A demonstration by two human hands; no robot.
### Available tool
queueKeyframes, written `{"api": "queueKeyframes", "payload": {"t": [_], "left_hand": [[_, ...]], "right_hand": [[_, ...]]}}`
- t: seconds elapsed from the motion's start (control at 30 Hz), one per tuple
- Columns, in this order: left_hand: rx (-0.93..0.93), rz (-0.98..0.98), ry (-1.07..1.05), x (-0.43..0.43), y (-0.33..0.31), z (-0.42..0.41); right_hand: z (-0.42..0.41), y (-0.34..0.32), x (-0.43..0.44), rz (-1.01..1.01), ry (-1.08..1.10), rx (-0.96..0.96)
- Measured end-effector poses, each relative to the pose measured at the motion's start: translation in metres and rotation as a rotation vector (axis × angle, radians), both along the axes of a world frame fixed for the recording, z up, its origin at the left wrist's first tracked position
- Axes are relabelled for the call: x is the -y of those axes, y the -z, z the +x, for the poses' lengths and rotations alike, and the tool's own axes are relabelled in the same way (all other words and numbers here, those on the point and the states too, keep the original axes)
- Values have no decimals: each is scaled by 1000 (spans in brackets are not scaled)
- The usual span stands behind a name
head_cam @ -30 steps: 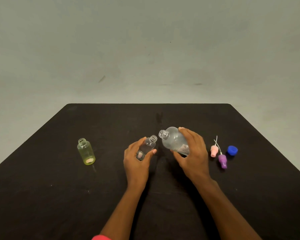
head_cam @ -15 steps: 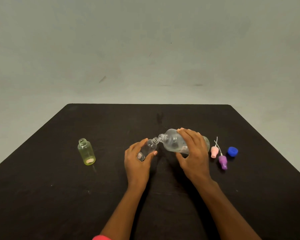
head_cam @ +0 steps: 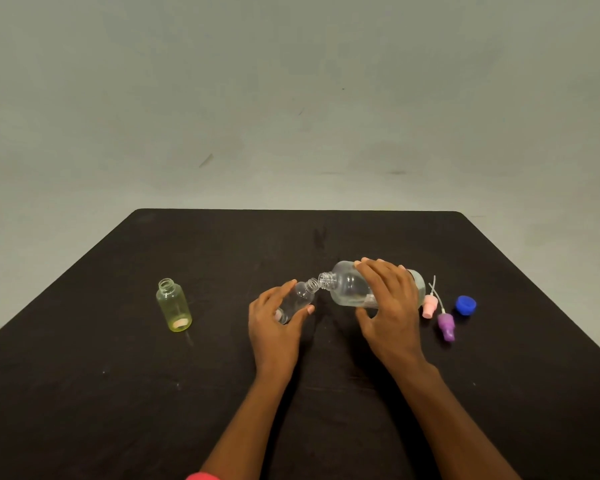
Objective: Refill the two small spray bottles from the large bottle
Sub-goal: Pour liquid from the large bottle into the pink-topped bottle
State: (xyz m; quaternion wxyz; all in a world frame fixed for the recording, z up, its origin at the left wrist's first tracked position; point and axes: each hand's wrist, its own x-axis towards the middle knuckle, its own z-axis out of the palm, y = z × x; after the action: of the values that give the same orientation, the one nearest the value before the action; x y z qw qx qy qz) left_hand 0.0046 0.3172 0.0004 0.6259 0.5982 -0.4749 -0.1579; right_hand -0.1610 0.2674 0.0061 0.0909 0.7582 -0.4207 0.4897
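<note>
My right hand [head_cam: 388,306] grips the large clear bottle [head_cam: 347,289], tipped on its side with its open neck pointing left. That neck meets the mouth of a small clear spray bottle [head_cam: 302,296], which my left hand [head_cam: 274,323] holds tilted toward it. A second small bottle, yellow-green [head_cam: 174,304], stands upright and uncapped at the left of the black table [head_cam: 222,244], apart from both hands.
Right of the large bottle lie a pink spray head [head_cam: 429,306], a purple spray head [head_cam: 446,326] and a blue cap [head_cam: 465,304]. The table's far edge meets a plain grey wall.
The large bottle has tipped from a steep angle to nearly horizontal, and its neck has come up against the small clear bottle's mouth. The yellow-green bottle has not moved.
</note>
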Motion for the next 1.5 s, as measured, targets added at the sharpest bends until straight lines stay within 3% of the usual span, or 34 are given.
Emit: {"api": "queueKeyframes", "payload": {"t": [1.5], "left_hand": [[34, 54, 13, -1, -1, 0]], "right_hand": [[2, -6, -6, -57, 88, -39]]}}
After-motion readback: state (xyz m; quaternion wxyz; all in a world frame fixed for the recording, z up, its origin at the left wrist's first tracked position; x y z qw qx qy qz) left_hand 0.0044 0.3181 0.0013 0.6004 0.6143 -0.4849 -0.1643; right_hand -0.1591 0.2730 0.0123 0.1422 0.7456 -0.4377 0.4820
